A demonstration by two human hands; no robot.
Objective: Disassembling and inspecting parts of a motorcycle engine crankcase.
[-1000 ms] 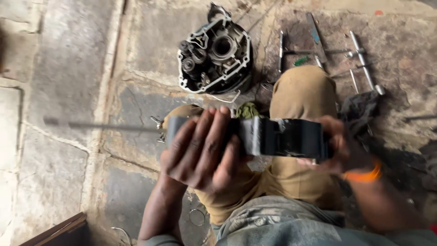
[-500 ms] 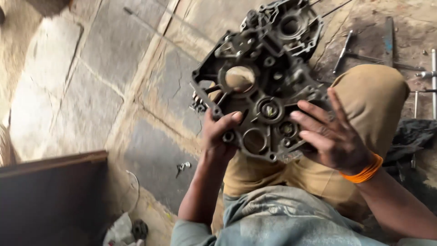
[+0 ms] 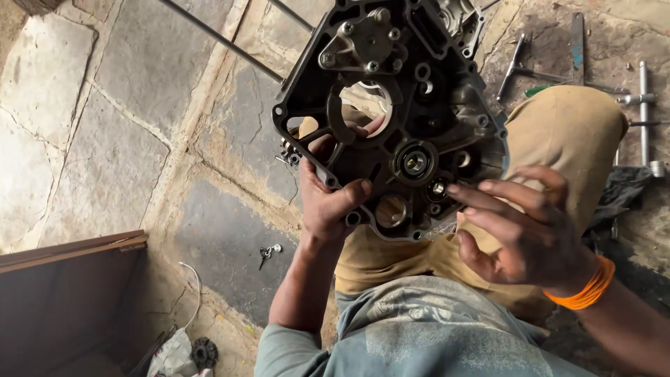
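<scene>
Two hands held the dark cast-metal engine casing (image 3: 398,119): our left hand (image 3: 328,199) clenched its lower rim, right hand (image 3: 520,227) fingers (image 3: 481,202) open beside a bearing; heavy, rigid, likely oily.

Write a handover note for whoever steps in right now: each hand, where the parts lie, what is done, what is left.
Left hand: grips the lower left edge of the black engine crankcase half, thumb on its face, held up over the knee.
Right hand: open, fingertips at a small bearing bore on the case's lower right; orange wristband.
Around: wrenches and a T-handle tool on the stone floor at right, keys on the floor at left, a small gear bottom left.
Done: case lifted, inner face toward the camera.
Left: cannot tell from this view.
</scene>
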